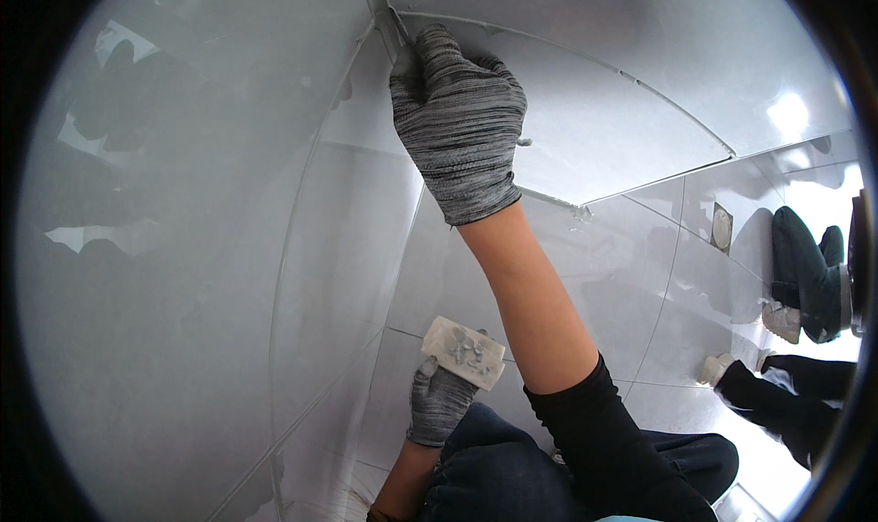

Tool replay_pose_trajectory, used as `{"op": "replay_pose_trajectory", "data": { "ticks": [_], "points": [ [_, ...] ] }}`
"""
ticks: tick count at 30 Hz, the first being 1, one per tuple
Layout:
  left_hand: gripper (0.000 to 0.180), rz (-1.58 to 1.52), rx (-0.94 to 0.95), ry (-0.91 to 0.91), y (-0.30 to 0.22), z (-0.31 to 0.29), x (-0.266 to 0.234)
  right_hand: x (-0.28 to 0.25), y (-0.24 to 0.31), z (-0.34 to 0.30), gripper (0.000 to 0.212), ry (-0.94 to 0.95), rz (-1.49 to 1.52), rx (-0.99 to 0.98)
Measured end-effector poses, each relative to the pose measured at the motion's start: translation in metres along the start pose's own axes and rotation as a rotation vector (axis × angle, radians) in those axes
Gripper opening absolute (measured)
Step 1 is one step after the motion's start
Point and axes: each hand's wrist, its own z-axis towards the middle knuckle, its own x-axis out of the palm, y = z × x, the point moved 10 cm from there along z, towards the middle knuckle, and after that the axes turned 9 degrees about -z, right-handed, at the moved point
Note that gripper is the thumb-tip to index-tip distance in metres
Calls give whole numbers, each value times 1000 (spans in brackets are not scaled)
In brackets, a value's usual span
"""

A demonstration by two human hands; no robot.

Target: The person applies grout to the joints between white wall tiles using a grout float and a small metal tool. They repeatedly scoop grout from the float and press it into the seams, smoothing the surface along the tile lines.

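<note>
My right hand [462,120], in a grey-and-black striped knit glove, reaches up to the corner where the glossy grey wall tiles meet. Its fingers are closed around a thin metal blade [400,28], like a narrow spatula, whose tip lies along the corner joint; the grip hides most of it. Low down, my left hand [439,403], gloved alike, holds a small off-white rectangular board [465,352] from beneath. Several dabs of grey paste [471,346] lie on the board's face.
A large tiled wall [183,248] fills the left side. At upper right, a tiled ledge [585,111] juts out with a seam and a sharp edge. Two other people's legs [805,266] show at right, near a small rectangular plate [722,227] in the floor. My bent knees are below.
</note>
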Motion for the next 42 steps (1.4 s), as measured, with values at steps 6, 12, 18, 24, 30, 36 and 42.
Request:
{"op": "replay_pose_trajectory", "data": {
  "ticks": [6,12,18,24,30,36,42],
  "points": [
    [65,-24,-5,4,0,0,-3,4,-5,-1,8,56,12,29],
    [66,-11,-5,-24,0,0,-4,3,-10,-1,9,79,5,65],
    [66,-39,-13,10,0,1,3,-2,-16,-2,9,71,23,89],
    [68,-58,-17,-4,1,0,5,-5,-21,-3,11,79,22,100],
    [69,-42,-12,-16,1,2,6,-16,-35,-5,13,91,38,125],
    [71,-23,-3,-50,0,1,0,-28,-44,-8,15,88,-21,127],
    [71,-11,3,-77,-2,0,-3,-41,-58,-9,17,60,8,148]
  ]
}}
